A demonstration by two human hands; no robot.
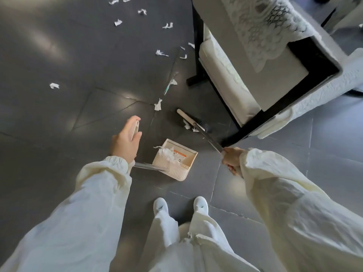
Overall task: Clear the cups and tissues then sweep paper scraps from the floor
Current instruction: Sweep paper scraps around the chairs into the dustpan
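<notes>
Sleeves [78,203] are framing the view. At 9 o'clock, the left hand [125,140] is gripping the dustpan [176,163] handle; at 3 o'clock, the right hand [232,159] is clenching the broom [193,120] pole. Paper scraps [160,53] are lying scattered toward 11 o'clock. They look light and flimsy and are probably drifting easily, so short, gentle strokes are advisable.

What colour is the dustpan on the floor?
The dustpan is cream, seen in the head view.

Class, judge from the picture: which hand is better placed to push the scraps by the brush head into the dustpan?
Likely right. The right hand grips the broom, whose head touches the scraps; the left hand holds the dustpan.
</notes>
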